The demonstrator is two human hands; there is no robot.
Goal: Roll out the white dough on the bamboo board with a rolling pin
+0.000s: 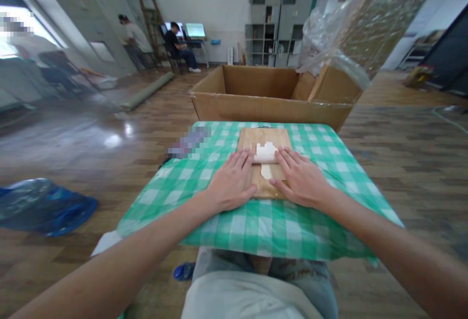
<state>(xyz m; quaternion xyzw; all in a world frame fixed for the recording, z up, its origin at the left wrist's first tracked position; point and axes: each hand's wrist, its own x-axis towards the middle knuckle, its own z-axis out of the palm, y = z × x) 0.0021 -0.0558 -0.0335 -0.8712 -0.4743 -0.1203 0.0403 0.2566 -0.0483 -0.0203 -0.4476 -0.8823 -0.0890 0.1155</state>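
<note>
Left grip (pixel 232 181) and right grip (pixel 304 178) flattened, fingers extended, resting over opposite ends of pale rolling pin (pixel 265 158). Likely a white dough sheet (pixel 266 147) between grips, showing either side of pin. Wooden cutting board (pixel 248 136) underneath, on green-checked counter (pixel 321 146).

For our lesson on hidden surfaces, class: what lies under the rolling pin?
A pale sheet, apparently dough, shows on the wooden board beyond and before the rolling pin. The strip directly beneath is covered, as are parts under the left hand and right hand.
</note>
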